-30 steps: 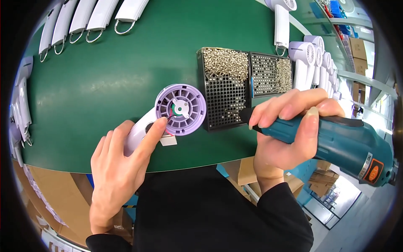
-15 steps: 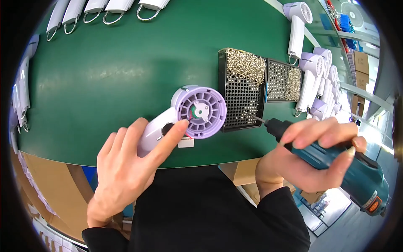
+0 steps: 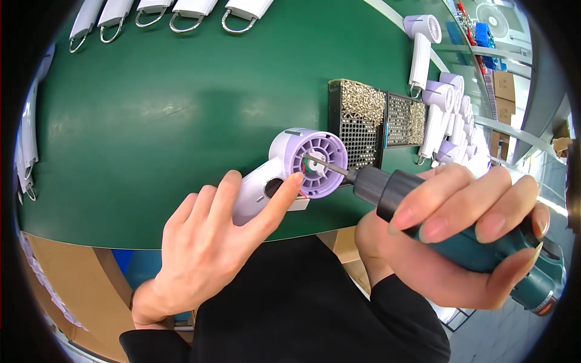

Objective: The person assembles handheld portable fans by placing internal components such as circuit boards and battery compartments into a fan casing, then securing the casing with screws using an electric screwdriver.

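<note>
A white and lilac handheld fan [image 3: 277,145] lies on the green table, its round head open and showing a white motor mount, spokes and thin red and green wires. My left hand [image 3: 212,239] is closed around its handle, with a fingertip pressed at the rim beside the wires. In my right hand [image 3: 463,221] is a teal and black electric screwdriver [image 3: 387,187], gripped along its body. Its thin bit reaches into the fan head and meets the mount near its left side; whether a screw sits at the tip I cannot tell.
Behind the screwdriver stand two black screw trays [image 3: 358,136] [image 3: 404,121] filled with small screws. Several finished-looking fans [image 3: 439,97] line the right edge. White handles with metal loops [image 3: 245,9] lie along the far edge, and more white parts [image 3: 29,142] at the left. A cardboard box [image 3: 66,284] is below the table.
The screwdriver has moved left, its bit going from over the screw tray into the fan head. My left hand still grips the fan; the whole view has shifted somewhat.
</note>
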Demonstrator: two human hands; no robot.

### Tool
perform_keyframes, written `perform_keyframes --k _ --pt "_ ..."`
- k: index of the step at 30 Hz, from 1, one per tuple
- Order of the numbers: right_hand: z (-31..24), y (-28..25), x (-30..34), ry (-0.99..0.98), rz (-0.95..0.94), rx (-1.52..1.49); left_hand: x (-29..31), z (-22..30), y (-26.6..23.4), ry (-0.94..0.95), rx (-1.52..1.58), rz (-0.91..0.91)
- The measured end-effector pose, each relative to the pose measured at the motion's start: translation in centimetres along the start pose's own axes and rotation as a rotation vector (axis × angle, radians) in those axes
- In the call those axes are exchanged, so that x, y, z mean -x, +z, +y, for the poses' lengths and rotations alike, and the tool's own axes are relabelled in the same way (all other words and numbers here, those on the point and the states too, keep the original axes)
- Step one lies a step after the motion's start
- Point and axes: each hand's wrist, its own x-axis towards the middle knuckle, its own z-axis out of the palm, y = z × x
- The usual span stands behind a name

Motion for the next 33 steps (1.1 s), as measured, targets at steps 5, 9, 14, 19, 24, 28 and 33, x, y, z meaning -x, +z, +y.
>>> perform_keyframes --k 5,9,14,19,24,28,33 --pt "1.5 0.6 0.2 -0.158 0.105 -0.152 -0.2 -0.7 -0.3 -0.007 0.122 -0.012" --pt "1.8 0.8 0.1 -0.155 0.172 -0.155 -0.4 -0.9 -0.7 0.021 0.11 -0.023" --pt "0.2 0.6 1.1 -0.132 0.264 -0.152 -0.5 -1.3 -0.6 0.002 0.166 -0.019" --pt "1.2 1.1 0.4 -0.063 0.264 -0.199 -0.8 -2.3 -0.4 -0.026 0.248 -0.027" --pt "1.0 0.7 0.0 -0.015 0.137 -0.088 -0.9 -2.1 -0.8 -0.037 0.262 -0.034" --pt "1.4 1.4 0.0 0.065 0.141 0.077 -0.4 -2.6 -0.6 -0.052 0.271 -0.032" --pt "2.7 -1.0 -0.8 -0.071 -0.196 -0.152 -0.6 -2.0 -0.8 -0.042 0.243 -0.05"
